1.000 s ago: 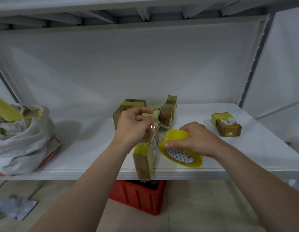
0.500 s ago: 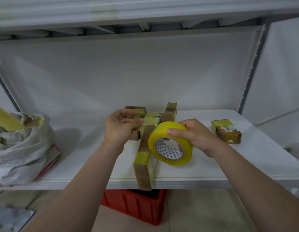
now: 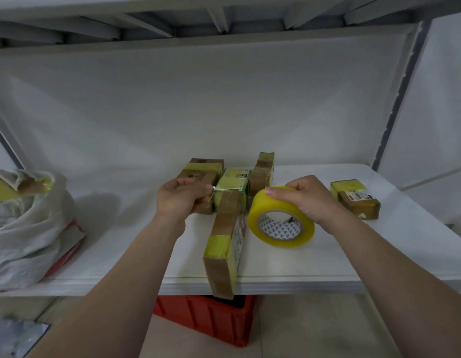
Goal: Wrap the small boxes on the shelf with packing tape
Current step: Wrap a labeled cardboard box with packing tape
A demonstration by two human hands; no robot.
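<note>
A long brown cardboard box (image 3: 225,239) with yellow tape bands stands on edge on the white shelf (image 3: 314,264), its near end overhanging the front edge. My left hand (image 3: 181,196) pinches the free end of the tape at the box's far end. A strip of tape runs over the box top to the yellow tape roll (image 3: 281,218), which my right hand (image 3: 305,198) grips just right of the box. Behind stand a flat taped box (image 3: 202,174), a green-topped box (image 3: 234,178) and an upright taped box (image 3: 263,171).
Another small taped box (image 3: 356,198) lies at the right on the shelf. A white sack (image 3: 25,228) with a taped parcel sticking out fills the shelf's left end. A red crate (image 3: 206,319) sits on the floor below. An upper shelf hangs overhead.
My right hand has lowered the roll and drawn it right of the box. My left hand has shifted to the box's far end, holding the tape end there.
</note>
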